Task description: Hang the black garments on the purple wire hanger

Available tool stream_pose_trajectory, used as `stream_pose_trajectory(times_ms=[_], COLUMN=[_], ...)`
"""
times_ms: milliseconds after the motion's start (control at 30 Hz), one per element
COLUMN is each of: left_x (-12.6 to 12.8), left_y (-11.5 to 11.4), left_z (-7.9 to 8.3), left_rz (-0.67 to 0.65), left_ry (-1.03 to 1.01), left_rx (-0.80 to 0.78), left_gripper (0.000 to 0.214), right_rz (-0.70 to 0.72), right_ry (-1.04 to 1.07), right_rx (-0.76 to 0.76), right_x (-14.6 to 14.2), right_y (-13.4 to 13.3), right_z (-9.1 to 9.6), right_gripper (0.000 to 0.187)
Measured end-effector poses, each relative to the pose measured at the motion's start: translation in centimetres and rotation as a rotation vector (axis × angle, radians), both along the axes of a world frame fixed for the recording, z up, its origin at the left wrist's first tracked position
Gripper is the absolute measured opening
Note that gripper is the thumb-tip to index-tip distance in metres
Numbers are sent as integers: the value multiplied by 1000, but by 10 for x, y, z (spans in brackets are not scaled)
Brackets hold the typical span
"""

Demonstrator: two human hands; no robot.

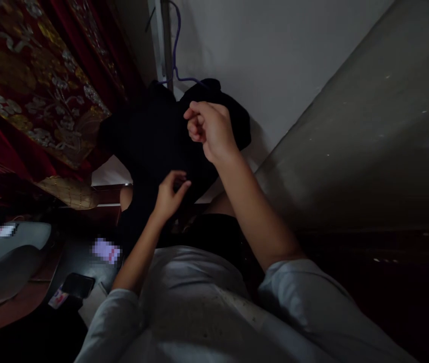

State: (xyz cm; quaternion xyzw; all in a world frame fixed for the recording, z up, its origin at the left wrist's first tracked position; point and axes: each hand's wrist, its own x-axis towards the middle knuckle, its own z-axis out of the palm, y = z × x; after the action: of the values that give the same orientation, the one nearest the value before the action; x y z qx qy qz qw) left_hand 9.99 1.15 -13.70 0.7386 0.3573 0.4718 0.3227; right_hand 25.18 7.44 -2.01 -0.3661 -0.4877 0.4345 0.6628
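Observation:
A black garment (pixel 150 136) hangs in front of me on a purple hanger (pixel 175 73). Low on its front, my left hand (pixel 169 195) is closed, fingers bent and thumb close to them, with the dark cloth between. Higher up and to the right, my right hand (pixel 212 130) is raised in front of the garment. Its fingers are curled, and the thumb presses toward the index finger in a pinch. Whatever may lie in that pinch is too small and dark to make out.
Red embroidered cloth (pixel 40 85) hangs at the left. A grey-green panel (pixel 369 131) slants along the right beside a pale wall (pixel 267 45). At the lower left are a grey stool (pixel 36 234), a lit phone (pixel 106 250) and a dark phone-like object (pixel 78 286).

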Motion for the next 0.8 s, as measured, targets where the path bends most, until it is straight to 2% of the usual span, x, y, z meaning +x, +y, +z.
stream_pose_trajectory(times_ms=[100,167,233,300,367,467,533,600,633,700,767,800], left_x=[-1,1,4,7,9,5,-7,-28,-41,-69,-94,-103], left_y=[18,29,37,42,43,39,38,42,45,53,64,69], left_z=[66,109,140,156,163,171,180,186,187,179,163,154], left_rz=[85,76,22,11,41,121,216,306,344,398,445,470], left_ry=[-125,-184,-151,-122,-99,-29,-30,-103,-171,-349,-529,-575], left_rx=[181,184,175,135,135,371,554,595,536,312,95,50], left_gripper=[26,21,15,10,13,9,11,15,17,22,23,23], right_rz=[-1,10,14,-11,-67,-115,-97,-116,-148,-226,-260,-261], right_ry=[-28,-58,-102,-141,-189,-292,-346,-342,-314,-242,-205,-205], right_rx=[29,65,109,134,132,71,-3,-31,-12,51,96,105], right_x=[-1,-1,0,0,-2,-14,-24,-32,-35,-39,-41,-42], right_y=[-18,-25,-27,-23,-16,-9,-13,-27,-37,-58,-75,-81], right_z=[5,11,15,14,6,-20,-42,-62,-70,-79,-82,-83], right_gripper=[36,37,38,37,35,33,34,34,34,34,34,34])
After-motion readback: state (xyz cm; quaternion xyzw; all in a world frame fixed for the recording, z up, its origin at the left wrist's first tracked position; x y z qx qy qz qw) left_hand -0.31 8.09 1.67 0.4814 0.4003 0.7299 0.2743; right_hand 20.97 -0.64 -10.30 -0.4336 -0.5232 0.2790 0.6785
